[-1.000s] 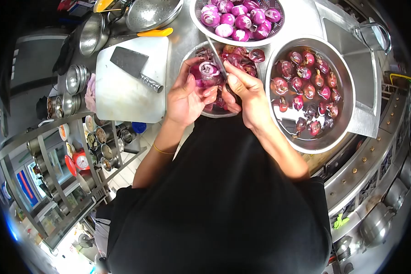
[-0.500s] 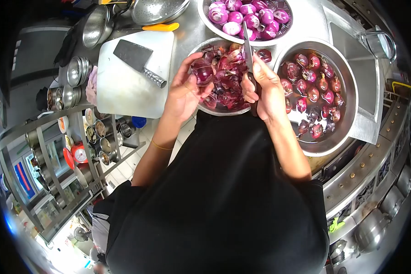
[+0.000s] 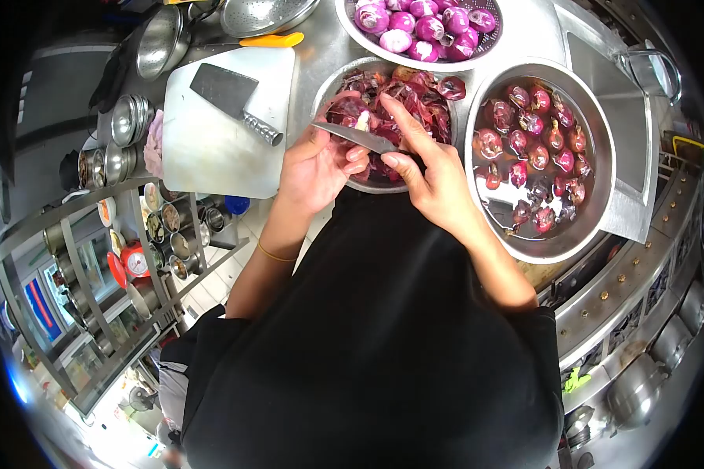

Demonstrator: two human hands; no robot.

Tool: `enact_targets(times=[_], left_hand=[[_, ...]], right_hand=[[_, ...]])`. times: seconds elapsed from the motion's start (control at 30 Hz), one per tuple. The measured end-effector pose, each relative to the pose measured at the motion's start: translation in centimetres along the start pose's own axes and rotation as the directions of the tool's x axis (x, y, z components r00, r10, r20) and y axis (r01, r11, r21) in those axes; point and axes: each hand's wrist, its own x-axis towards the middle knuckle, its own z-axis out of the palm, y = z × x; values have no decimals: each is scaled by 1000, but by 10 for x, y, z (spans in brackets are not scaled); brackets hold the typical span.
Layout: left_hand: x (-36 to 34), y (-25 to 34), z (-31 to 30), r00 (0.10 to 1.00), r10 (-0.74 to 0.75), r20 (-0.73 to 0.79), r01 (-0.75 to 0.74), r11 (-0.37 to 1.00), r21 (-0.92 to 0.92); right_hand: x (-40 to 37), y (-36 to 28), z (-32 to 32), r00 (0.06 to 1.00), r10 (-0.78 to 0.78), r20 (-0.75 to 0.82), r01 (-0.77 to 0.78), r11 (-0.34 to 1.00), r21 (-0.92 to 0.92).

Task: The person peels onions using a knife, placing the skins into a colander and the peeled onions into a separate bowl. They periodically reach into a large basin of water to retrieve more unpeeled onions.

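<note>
A dark red onion (image 3: 352,112) with a pale cut end sits in my left hand (image 3: 311,173), fingers curled around it. My right hand (image 3: 438,187) grips a small knife (image 3: 357,137), its blade pointing left across the near side of the onion; the index finger reaches forward. Both hands are over a metal bowl (image 3: 319,94) full of onion skins (image 3: 424,109). To the right, a large steel basin (image 3: 607,160) holds unpeeled red onions (image 3: 537,156) in water. Beyond the bowl, peeled purple onions (image 3: 429,29) fill a perforated colander (image 3: 352,35).
On the left lies a white cutting board (image 3: 211,160) with a cleaver (image 3: 224,88) on it. A yellow handle (image 3: 272,40) rests at its far edge, near another colander (image 3: 262,16). A pink cloth (image 3: 155,148) and stacked metal bowls (image 3: 125,121) are farther left.
The knife has swung from pointing up and away to lying leftward across the onion. My right hand has moved left, close to my left hand; a pale cut end now shows on the onion.
</note>
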Motion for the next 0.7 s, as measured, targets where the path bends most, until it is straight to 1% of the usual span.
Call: enact_targets(times=[0.07, 0.13, 0.2, 0.27, 0.3, 0.37, 0.47, 0.5, 0.53, 0.57, 0.6, 0.63, 0.7], left_hand=[[0, -1, 2, 1000, 11, 9, -11, 1000, 1], [0, 1, 8, 1000, 4, 15, -5, 998, 57], [0, 2, 4, 999, -11, 34, 9, 998, 61], [1, 2, 4, 998, -26, 57, 23, 998, 65], [1, 3, 6, 998, -42, 42, 38, 995, 94], [0, 4, 9, 998, -56, 26, 52, 991, 125], [0, 2, 11, 996, -89, 7, 88, 990, 111], [-1, 1, 10, 997, -73, 1, 72, 984, 166], [-2, 0, 9, 998, -56, -5, 56, 974, 219], [-1, 0, 11, 999, -54, -5, 54, 974, 219], [0, 1, 15, 1000, -22, 9, 18, 960, 280], [1, 2, 17, 1000, 9, 26, -17, 940, 340], [2, 5, 16, 999, -2, 33, -9, 944, 330]], right_hand=[[0, -1, -2, 1000, 29, -3, -29, 999, -44], [1, 0, -2, 1000, 24, -6, -24, 999, -31], [0, -1, -3, 1000, 19, -13, -20, 1000, -18], [0, -4, -4, 997, 14, 77, -13, 1000, -16], [-1, -4, -5, 997, 14, 76, -13, 1000, -16], [-1, -5, -5, 993, 68, 93, -54, 987, -149], [1, -3, -11, 997, 38, 73, -25, 983, -180], [4, 2, -10, 997, 37, 73, -23, 983, -180], [9, 10, -9, 997, -55, -58, 54, 998, -32], [11, 15, -8, 972, -126, -197, 149, 983, 105], [11, 9, -15, 985, 60, -161, -20, 970, 241], [10, 11, -17, 975, 158, -154, -93, 927, 362], [8, 11, -22, 957, 279, -77, -226, 887, 403]])
